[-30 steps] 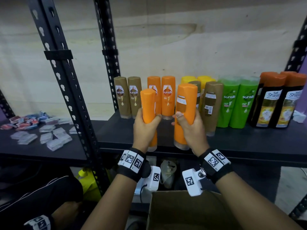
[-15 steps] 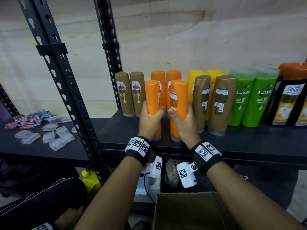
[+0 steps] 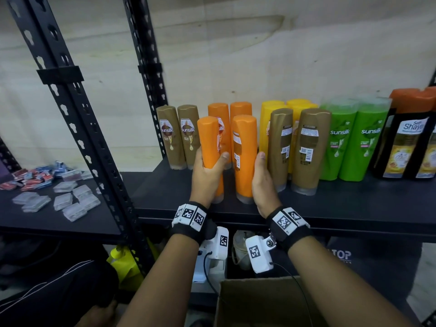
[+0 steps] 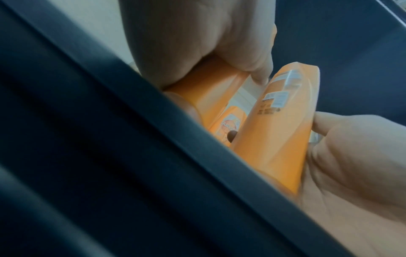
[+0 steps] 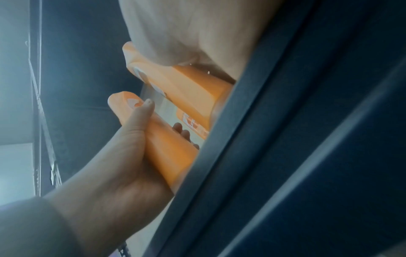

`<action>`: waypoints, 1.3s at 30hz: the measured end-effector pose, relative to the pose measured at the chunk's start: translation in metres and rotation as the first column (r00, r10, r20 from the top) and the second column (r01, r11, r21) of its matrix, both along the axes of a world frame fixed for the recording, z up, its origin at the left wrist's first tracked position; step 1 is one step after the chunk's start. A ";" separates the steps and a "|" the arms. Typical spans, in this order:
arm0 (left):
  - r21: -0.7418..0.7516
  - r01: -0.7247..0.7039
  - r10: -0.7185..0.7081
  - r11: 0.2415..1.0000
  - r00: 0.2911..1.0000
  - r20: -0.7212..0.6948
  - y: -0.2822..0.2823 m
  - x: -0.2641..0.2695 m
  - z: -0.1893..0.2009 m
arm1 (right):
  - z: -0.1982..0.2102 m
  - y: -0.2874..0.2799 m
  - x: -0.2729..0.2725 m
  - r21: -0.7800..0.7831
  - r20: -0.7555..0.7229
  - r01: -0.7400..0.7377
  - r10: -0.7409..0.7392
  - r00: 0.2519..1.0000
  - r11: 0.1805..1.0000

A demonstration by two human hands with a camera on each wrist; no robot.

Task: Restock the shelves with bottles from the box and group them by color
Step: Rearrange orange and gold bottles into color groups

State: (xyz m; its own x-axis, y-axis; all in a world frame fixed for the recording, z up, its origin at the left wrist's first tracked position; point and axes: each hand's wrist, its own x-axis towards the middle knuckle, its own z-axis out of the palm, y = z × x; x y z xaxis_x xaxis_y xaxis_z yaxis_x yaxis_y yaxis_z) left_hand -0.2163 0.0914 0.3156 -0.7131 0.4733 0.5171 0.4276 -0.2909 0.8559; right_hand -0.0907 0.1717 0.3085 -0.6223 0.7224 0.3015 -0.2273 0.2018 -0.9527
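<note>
We hold one orange bottle (image 3: 210,147) in our left hand (image 3: 205,175), with the fingers and thumb wrapped around its lower half. We keep it upright so that it can go down on its cap next to the other orange ones. Its base looks very close to the shelf (image 3: 354,206), but we cannot tell if it already stands there.

The second orange bottle (image 3: 245,156) stands on the shelf, just in front of the two orange bottles at the back (image 3: 230,119). Our right hand (image 3: 263,182) is beside it with the fingers relaxed and not gripping; whether the palm touches the bottle is not clear. We judge that this hand only steadies or guides it.

The place makes sense for grouping by color: orange goes with orange, between the brown pair (image 3: 180,135) on the left and the yellow bottles (image 3: 266,128) on the right. The box (image 3: 266,300) is below the shelf, in front of us.
</note>
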 end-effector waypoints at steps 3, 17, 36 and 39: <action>-0.007 0.009 -0.009 1.000 1.000 -0.004 -0.001 0.001 0.000 | -0.002 -0.002 0.003 0.086 0.034 0.042 -0.045 0.998 0.995; -0.038 0.060 -0.061 0.997 0.998 -0.027 -0.014 0.007 0.000 | -0.001 -0.007 0.005 0.181 0.006 0.157 -0.160 0.987 0.971; -0.053 0.012 -0.009 0.999 0.999 0.053 -0.015 0.010 -0.009 | -0.006 -0.007 0.004 0.244 0.031 0.074 -0.085 0.996 0.967; -0.046 0.046 -0.042 0.998 0.995 0.087 -0.018 0.010 -0.011 | -0.006 -0.006 0.005 0.228 0.036 0.068 -0.078 0.996 0.971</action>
State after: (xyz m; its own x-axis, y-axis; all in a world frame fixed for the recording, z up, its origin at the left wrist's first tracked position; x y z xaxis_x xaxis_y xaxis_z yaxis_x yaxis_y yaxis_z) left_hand -0.2060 0.0737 0.3046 -0.7320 0.5274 0.4312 0.3399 -0.2658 0.9021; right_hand -0.0860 0.1652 0.3021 -0.5867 0.6826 0.4356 -0.1625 0.4278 -0.8892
